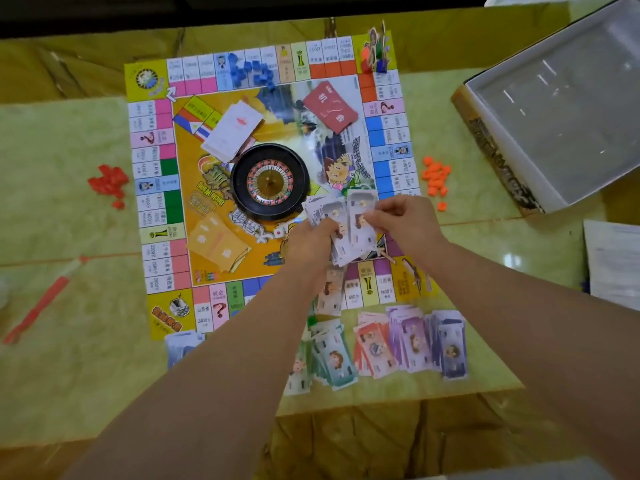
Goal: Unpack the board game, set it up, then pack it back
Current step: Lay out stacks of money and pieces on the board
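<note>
The game board (156,188) lies unfolded on the table, a black roulette wheel (269,181) at its centre. My left hand (308,240) grips a fanned stack of play money (341,216) over the board's near right part. My right hand (403,220) pinches the top note of that stack. Sorted piles of notes lie along the near edge: teal (334,358), red (374,344), purple (412,337) and violet (450,344). On the board rest a white card deck (235,129), a red deck (330,105), an orange deck (216,245), blue houses (252,71) and pawns (375,53).
Red pieces (109,183) lie left of the board, orange pieces (436,178) to its right. The open game box (554,109) stands at the far right, papers (613,261) below it. A red strip (38,306) lies at the near left.
</note>
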The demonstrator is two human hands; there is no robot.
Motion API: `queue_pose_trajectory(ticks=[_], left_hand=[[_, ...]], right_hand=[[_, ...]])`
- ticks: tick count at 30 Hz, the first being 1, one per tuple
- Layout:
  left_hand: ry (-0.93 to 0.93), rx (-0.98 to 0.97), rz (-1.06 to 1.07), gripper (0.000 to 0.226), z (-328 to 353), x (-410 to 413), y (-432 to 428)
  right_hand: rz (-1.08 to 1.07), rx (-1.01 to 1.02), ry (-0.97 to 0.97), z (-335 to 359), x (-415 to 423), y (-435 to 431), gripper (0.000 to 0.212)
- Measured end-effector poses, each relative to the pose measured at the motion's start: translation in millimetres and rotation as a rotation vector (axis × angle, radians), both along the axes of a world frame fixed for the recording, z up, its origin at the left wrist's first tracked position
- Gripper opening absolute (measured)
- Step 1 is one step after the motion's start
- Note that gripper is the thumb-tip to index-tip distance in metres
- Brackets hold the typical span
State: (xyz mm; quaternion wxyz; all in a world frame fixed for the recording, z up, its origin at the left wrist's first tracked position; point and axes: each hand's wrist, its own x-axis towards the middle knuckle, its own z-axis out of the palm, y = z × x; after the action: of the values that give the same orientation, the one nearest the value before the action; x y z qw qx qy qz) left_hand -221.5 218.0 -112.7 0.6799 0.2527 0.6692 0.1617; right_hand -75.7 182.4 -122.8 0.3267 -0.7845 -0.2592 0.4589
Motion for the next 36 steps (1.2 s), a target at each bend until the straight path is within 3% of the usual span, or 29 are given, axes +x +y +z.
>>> queue_pose_trajectory(ticks=[8,13,16,18,20,25,30,33,36], left_hand=[[0.114,0.069,-0.047,0.016,-13.3,38.5,37.4],[0.108,0.047,-0.043,0.023,-21.3,45.0,48.9],[0.122,0.040,-0.019,0.015,-19.5,49.6,56.7],[0.121,0.045,-0.001,0.024,-19.8,50.3,62.4],[0.115,0.060,0.015,0.019,-13.6,51.1,70.3],[0.061,0.029,0.092,0.017,4.4,36.7,99.9],[0.184,0.092,0.153,0.010,8.9,5.0,140.7],[0.220,0.145,0.217,0.014,4.2,-16.3,166.4],[0.208,0.150,0.250,0.032,-0.2,-31.2,183.3]], right_hand=[[0.021,-0.148,-0.329,-31.0,52.4,40.2,0.007],[0.055,-0.112,-0.478,-40.6,49.8,44.4,0.037],[0.045,0.038,-0.239,-31.3,41.3,50.8,0.025],[0.151,0.053,-0.037,-20.8,34.1,57.2,0.023],[0.228,0.044,0.037,-16.4,28.5,67.0,0.021],[0.134,0.049,0.077,-9.3,17.1,102.8,0.013],[0.094,0.039,0.042,-4.1,-4.1,153.2,0.010],[0.082,0.007,0.034,-7.0,-23.9,185.7,0.011],[0.120,-0.019,-0.129,-14.0,-39.6,214.1,0.019]])
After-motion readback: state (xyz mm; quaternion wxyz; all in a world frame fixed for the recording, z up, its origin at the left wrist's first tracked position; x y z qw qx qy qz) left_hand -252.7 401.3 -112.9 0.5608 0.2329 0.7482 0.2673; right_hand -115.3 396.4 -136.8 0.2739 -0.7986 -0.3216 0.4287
